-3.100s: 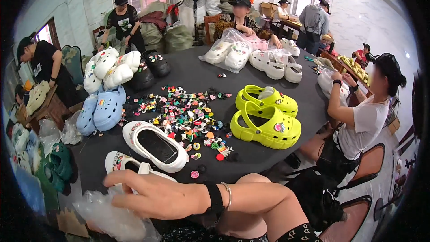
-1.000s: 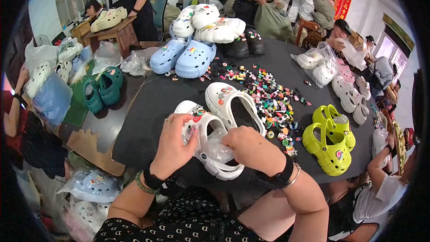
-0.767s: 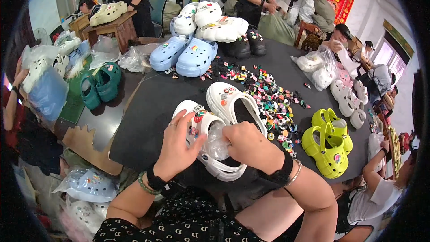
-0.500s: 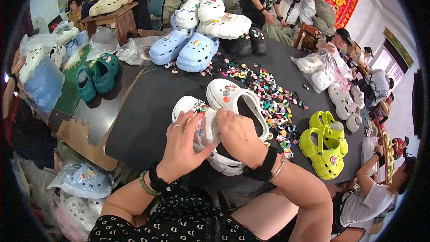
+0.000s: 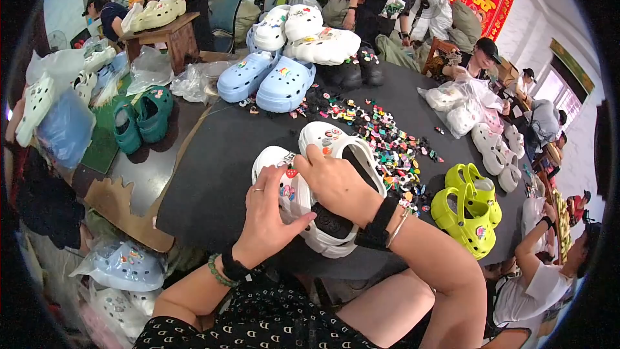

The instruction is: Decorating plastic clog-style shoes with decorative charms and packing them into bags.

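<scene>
A pair of white clogs lies in front of me on the dark tabletop. My left hand [image 5: 261,223] grips the nearer white clog [image 5: 270,155] at its toe, fingers along the left side and thumb stretched toward the opening. My right hand [image 5: 336,187] is bent over the top of the same clog, its fingertips next to a strawberry charm [image 5: 291,172]. A pink-and-blue charm [image 5: 286,191] shows just below. Right behind sits the other white clog [image 5: 321,132], with orange and red charms on its toe. The right fingers' undersides are hidden.
Loose colourful charms [image 5: 394,145] spread in a heap beyond and right of the clogs. Lime clogs [image 5: 468,210] stand at right, light blue clogs [image 5: 284,84] and stacked white ones [image 5: 323,45] at the back. Teal clogs [image 5: 155,113] are at left. Several people work around the table.
My right hand has gone from a closed grip at the clog's opening up over its toe, fingers now straighter. The strawberry charm, earlier mostly covered by fingers, now shows.
</scene>
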Available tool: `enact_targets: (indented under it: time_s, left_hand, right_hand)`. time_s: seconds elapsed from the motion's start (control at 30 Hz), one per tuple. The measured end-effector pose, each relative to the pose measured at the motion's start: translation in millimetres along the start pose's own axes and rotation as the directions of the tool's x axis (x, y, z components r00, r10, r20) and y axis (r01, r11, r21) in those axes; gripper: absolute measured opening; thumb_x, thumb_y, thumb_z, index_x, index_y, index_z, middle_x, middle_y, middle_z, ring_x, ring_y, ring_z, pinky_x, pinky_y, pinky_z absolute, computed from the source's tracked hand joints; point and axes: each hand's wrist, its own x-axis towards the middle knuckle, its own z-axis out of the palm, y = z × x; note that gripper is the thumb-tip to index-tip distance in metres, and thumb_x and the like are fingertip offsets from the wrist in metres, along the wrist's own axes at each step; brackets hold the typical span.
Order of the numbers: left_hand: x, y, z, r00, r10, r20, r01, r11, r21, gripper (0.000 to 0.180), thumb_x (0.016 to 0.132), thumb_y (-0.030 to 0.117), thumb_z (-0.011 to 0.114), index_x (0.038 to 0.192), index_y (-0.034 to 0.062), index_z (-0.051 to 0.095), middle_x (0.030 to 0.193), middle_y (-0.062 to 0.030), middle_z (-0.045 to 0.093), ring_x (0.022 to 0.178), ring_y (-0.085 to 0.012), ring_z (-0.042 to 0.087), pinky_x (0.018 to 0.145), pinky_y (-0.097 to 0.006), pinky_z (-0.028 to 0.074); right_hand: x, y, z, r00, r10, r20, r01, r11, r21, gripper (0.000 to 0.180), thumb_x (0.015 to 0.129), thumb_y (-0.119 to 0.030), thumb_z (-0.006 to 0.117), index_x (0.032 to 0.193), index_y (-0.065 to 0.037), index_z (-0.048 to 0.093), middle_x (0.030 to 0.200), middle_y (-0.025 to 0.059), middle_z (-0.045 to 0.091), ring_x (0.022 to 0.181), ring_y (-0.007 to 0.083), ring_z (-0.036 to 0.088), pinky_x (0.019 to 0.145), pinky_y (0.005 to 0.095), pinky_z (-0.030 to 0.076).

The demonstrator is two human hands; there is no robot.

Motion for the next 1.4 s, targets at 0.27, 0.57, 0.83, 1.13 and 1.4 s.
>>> enact_targets:
  time_s: [0.27, 0.57, 0.83, 1.13, 1.4]
  left_hand:
    - [-28.2, -5.5, 2.0, 0.958, -0.270, 0.093, 0.285, 0.900, -0.330, 0.118, 0.073, 0.038, 0.084, 0.148, -0.0028, 0.003, 0.148, -0.0427, -0.002, 0.143, -0.0510, 0.000, 0.115, -0.056, 0.009]
    - [-29.0, 12.6, 22.0, 0.944, -0.287, 0.161, 0.328, 0.865, -0.380, 0.124, 0.072, 0.038, 0.086, 0.147, -0.0027, -0.004, 0.144, -0.0472, -0.011, 0.139, -0.0557, -0.016, 0.112, -0.062, -0.001]
    - [23.3, -24.2, -7.1, 0.900, -0.294, 0.323, 0.432, 0.699, -0.569, 0.101, 0.073, -0.004, 0.066, 0.152, 0.0102, 0.006, 0.150, -0.0259, 0.027, 0.137, -0.0273, 0.036, 0.111, -0.038, 0.032]
    - [102.7, -93.0, -92.0, 0.686, 0.114, 0.719, -0.096, 0.993, -0.066, 0.080, 0.073, -0.015, 0.046, 0.148, 0.0087, 0.034, 0.150, -0.0173, 0.040, 0.141, -0.0277, 0.036, 0.115, -0.035, 0.028]
    - [105.1, -43.4, -106.0, 0.758, 0.159, 0.633, -0.460, 0.818, 0.345, 0.065, 0.080, -0.002, 0.059, 0.142, 0.0067, 0.041, 0.137, -0.0222, 0.050, 0.130, -0.0385, 0.045, 0.113, -0.045, 0.032]
  right_hand:
    - [-39.8, 45.7, -38.0, 0.952, 0.236, -0.196, -0.119, 0.872, 0.474, 0.053, 0.080, -0.014, 0.075, 0.125, -0.003, 0.050, 0.115, 0.0154, 0.059, 0.093, 0.0256, 0.064, 0.081, 0.0352, 0.053]
    - [-97.7, 91.9, 5.6, 0.694, 0.608, 0.387, -0.720, 0.586, 0.372, 0.068, 0.085, -0.053, 0.065, 0.114, 0.007, 0.056, 0.103, 0.0281, 0.065, 0.096, 0.0401, 0.064, 0.083, 0.0470, 0.049]
    - [-98.5, 42.5, 17.5, 0.768, 0.535, 0.351, -0.638, 0.603, 0.479, 0.054, 0.083, -0.038, 0.073, 0.109, 0.006, 0.056, 0.085, 0.0192, 0.068, 0.066, 0.0225, 0.069, 0.060, 0.0345, 0.054]
    - [-72.5, -80.3, 18.0, 0.884, 0.062, 0.463, -0.442, 0.435, 0.785, 0.071, 0.090, -0.035, 0.067, 0.124, 0.014, 0.028, 0.112, 0.0341, 0.060, 0.102, 0.0426, 0.063, 0.089, 0.0422, 0.053]
    - [-82.2, -72.2, 22.9, 0.899, -0.120, 0.421, -0.326, 0.459, 0.826, 0.062, 0.092, -0.030, 0.064, 0.134, 0.007, 0.036, 0.121, 0.0289, 0.058, 0.106, 0.0381, 0.063, 0.089, 0.0423, 0.052]
